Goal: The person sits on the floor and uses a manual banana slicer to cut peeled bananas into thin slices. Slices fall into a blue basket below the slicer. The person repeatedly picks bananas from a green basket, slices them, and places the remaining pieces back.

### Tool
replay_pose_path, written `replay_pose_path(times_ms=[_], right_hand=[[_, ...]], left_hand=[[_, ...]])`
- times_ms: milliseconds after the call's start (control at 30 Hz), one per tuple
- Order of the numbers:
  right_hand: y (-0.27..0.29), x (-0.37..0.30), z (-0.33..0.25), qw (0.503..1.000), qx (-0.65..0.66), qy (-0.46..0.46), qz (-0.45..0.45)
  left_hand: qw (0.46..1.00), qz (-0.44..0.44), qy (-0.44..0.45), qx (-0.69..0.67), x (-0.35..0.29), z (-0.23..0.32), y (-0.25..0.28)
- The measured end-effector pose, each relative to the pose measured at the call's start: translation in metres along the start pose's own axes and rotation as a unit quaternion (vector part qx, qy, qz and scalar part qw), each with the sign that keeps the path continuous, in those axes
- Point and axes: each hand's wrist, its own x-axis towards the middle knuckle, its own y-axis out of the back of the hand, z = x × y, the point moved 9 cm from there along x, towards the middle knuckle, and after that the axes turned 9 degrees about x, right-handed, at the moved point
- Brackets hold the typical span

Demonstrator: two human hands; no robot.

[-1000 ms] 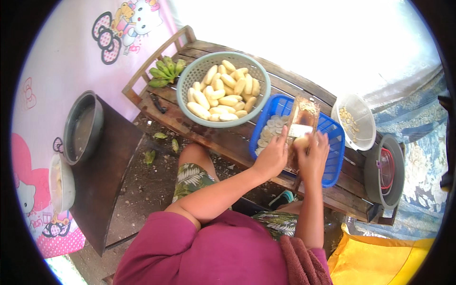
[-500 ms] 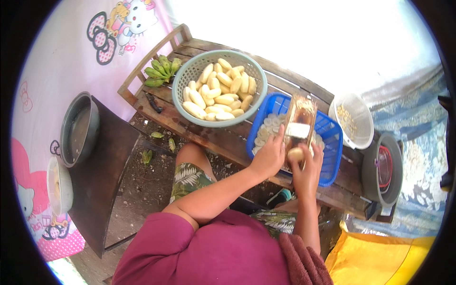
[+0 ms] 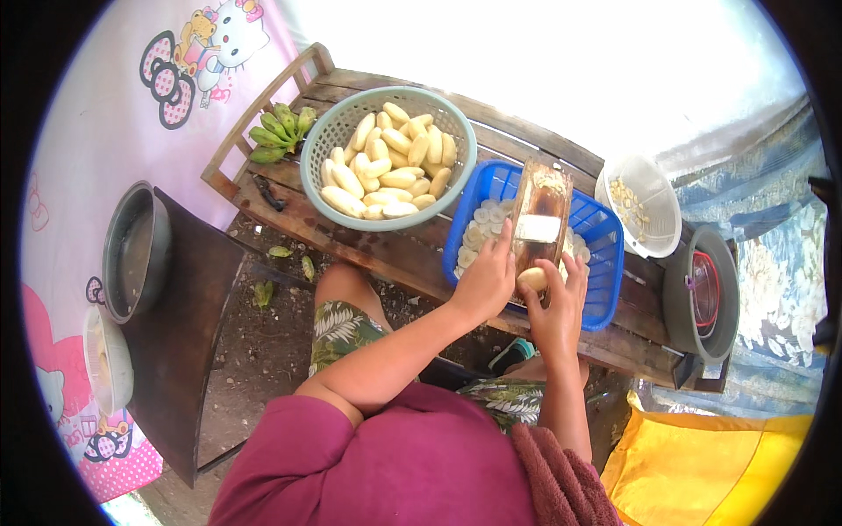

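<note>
A: Start at your left: the peeled bananas (image 3: 386, 167) lie heaped in the green colander (image 3: 326, 131) on the surface (image 3: 377, 250), near enough for a short reach.

B: Then your left hand (image 3: 482, 285). It lies along the left edge of the slicer (image 3: 547, 202), index finger stretched up beside it. Whether the other fingers curl underneath, I cannot tell.

A: Keep that hand firm, because a rocking board would likely give you uneven rounds. Mind that fingertip, too: it sits close to the pale plate (image 3: 537, 230), which looks like the blade's place.

B: What lies under the slicer?

A: The blue basket (image 3: 605, 263), with pale slices (image 3: 481, 230) spread inside it. The slicer tilts across it, so hold it over the middle and the rounds should drop in cleanly.

B: And the banana (image 3: 531, 279) in your work?

A: It is on the lower part of the slicer, below the plate, pinched between the thumb and fingers of your right hand (image 3: 559, 307).

B: Hold it from above, press evenly, and draw your fingertips back as it shortens; a stub could slip and bring your skin to the edge.

A: Farther right, the white strainer (image 3: 662, 188) stands just beside the basket, clear of your elbow.
</note>
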Motion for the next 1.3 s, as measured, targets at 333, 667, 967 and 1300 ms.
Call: replay_pose_path(times_ms=[333,667,967,1300], right_hand=[[-0.014,0.093,0.039,0.997,-0.016,-0.013,0.074],[-0.007,0.060,0.021,0.997,0.010,0.017,0.068],[-0.003,0.030,0.021,0.998,0.019,-0.011,0.056],[-0.010,0.101,0.040,0.996,-0.025,-0.031,0.076]], left_hand=[[1.000,0.005,-0.020,0.021,0.001,0.003,0.001],[1.000,0.004,-0.028,0.005,0.000,0.001,-0.003],[1.000,-0.011,-0.010,0.003,0.001,0.002,0.001],[0.997,0.035,-0.060,0.041,0.004,-0.001,-0.003]])
